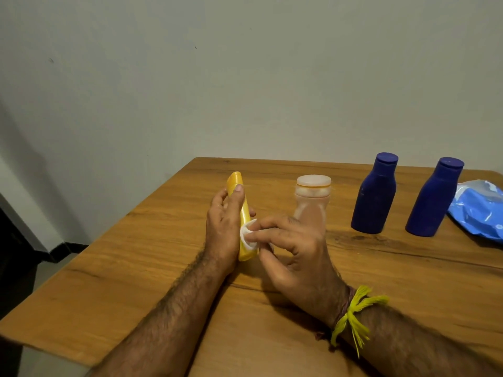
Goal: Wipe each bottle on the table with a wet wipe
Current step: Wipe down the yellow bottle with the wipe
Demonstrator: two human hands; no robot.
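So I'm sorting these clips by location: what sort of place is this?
Probably a room in a home, though that is a guess: a wooden table set in the corner of plain painted walls, with toiletry-type bottles and a blue wet wipe pack on it.

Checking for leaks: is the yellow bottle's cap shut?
Shut: the yellow bottle, gripped by the left hand, shows its cap flush, no flap raised.

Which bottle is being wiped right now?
The yellow bottle, gripped by the left hand; the right hand presses a wipe on it. The others stand untouched.
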